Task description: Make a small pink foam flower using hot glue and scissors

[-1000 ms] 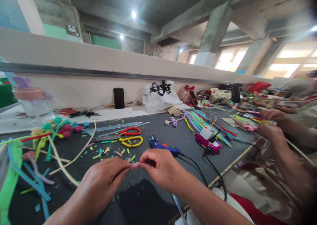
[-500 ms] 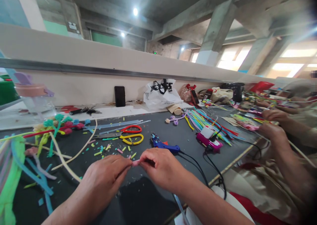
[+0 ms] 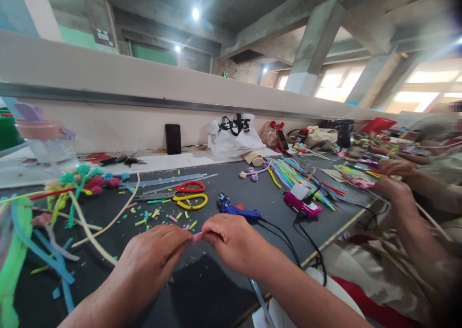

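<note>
Between my two hands is a short pink piece (image 3: pixel 197 237), like a bit of pipe cleaner or soft strip; its exact kind is too small to make out. My left hand (image 3: pixel 156 251) pinches its left end and my right hand (image 3: pixel 231 241) pinches its right end. Just beyond my right hand lies a blue glue gun (image 3: pixel 242 212) with a black cord. Scissors (image 3: pixel 189 202) with red and yellow handles rest past my fingertips, among small cut scraps (image 3: pixel 144 220) in yellow, pink and green.
Fuzzy coloured strips (image 3: pixel 46 251) and knotted pieces lie at left. A magenta glue gun (image 3: pixel 302 205) and a strip bundle (image 3: pixel 288 171) are at right. A phone (image 3: pixel 173 139), white bag (image 3: pixel 234 138) and pink-lidded bottle (image 3: pixel 43 135) stand along the back. A co-worker's hands (image 3: pixel 393 181) work at far right.
My view has shifted slightly, so everything sits a little further left. Both hands keep their pinch on the pink piece, with hardly any other movement.
</note>
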Available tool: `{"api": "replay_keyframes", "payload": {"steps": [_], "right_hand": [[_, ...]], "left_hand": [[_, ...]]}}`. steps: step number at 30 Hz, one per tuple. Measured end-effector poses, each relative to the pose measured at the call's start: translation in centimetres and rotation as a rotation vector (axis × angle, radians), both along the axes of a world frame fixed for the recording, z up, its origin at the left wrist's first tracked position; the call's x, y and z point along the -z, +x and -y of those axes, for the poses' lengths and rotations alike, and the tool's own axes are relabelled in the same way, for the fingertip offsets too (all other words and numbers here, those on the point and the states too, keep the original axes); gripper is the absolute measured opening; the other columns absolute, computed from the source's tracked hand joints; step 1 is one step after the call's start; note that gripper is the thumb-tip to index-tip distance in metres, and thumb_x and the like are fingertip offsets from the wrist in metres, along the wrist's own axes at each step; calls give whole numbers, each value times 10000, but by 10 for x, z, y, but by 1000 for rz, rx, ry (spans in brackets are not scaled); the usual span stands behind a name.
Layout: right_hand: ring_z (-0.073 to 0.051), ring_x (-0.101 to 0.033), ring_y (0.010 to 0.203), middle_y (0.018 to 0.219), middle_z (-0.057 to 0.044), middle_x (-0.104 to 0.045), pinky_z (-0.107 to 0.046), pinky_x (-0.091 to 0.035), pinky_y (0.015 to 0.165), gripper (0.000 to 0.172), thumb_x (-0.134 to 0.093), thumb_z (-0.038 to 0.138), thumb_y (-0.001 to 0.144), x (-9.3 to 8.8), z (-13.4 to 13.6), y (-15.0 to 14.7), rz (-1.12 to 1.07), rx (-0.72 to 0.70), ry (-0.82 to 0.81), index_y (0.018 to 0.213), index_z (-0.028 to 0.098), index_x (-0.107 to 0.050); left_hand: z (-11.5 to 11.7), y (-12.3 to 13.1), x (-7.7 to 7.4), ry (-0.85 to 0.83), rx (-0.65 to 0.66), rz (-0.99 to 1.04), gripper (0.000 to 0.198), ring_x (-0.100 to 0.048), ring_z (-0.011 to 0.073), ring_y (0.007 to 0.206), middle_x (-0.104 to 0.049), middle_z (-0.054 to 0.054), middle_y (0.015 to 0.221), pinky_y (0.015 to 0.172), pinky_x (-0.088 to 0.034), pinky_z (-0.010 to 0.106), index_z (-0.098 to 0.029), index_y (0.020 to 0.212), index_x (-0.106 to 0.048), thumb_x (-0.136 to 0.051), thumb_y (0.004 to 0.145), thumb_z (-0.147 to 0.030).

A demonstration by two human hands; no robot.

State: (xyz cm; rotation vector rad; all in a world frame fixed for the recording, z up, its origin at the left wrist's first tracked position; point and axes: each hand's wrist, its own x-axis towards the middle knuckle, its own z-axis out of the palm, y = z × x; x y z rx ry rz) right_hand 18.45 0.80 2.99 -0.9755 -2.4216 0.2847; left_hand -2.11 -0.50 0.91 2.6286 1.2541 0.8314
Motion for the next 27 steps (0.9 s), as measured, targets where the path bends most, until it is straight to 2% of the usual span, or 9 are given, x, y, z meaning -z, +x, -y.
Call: {"api": "replay_keyframes", "payload": {"steps": [14, 21, 27], "right_hand": [[-91, -613, 675, 720, -1, -677, -153, -407, 635, 175, -521, 93, 812, 0, -2, -2, -89, -12, -80, 773, 176, -670], [-84, -588, 634, 689, 14, -659, -151, -386, 603, 161, -532, 97, 808, -1, -1, -2, -98, -13, -59, 748, 182, -655], [-65, -535, 597, 649, 35, -607, -146, -350, 576, 162, -525, 67, 784, 3, 1, -5, -102, -22, -11, 691, 177, -601]], "left_hand": [[-1, -2, 3, -1, 24, -6, 258, -647, 162, 852, -702, 8, 952, 730, -480, 226, -269, 993, -640, -453, 835, -187], [0, 1, 1, -71, -26, 27, 228, -640, 163, 838, -698, 6, 943, 734, -470, 240, -282, 950, -652, -440, 868, -303], [1, 3, 2, -45, -91, 61, 229, -639, 163, 788, -701, 11, 879, 698, -466, 244, -271, 880, -679, -472, 846, -361]]}}
